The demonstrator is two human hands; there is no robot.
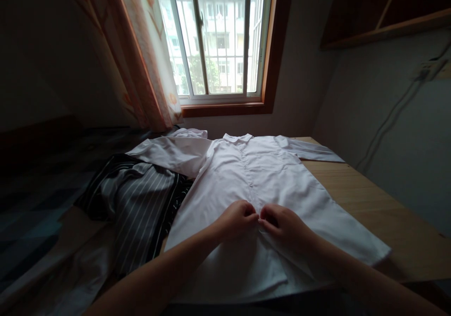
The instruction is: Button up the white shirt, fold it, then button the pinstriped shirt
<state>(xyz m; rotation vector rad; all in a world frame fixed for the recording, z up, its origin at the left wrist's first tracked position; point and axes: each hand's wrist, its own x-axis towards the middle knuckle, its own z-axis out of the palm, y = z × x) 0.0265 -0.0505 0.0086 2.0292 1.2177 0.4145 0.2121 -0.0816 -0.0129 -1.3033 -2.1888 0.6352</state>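
Note:
A long white button-up shirt (211, 203) lies spread face up, its collar (237, 138) toward the window and its sleeves stretched to both sides. Down its middle runs the front placket, done up in the upper part; near the hem the two front edges part. My left hand (239, 217) pinches the left front edge at the placket, low on the shirt. Close against it, my right hand (282, 221) pinches the other front edge. The fingertips of both hands nearly meet. Any button between them is hidden by the fingers.
The shirt rests on a wooden table (366, 198). Dark striped cloth (141, 208) lies at its left, beside a checked bed cover (38, 208). Behind are a window (221, 38) and a curtain (141, 71). A cable (384, 123) hangs down the right wall.

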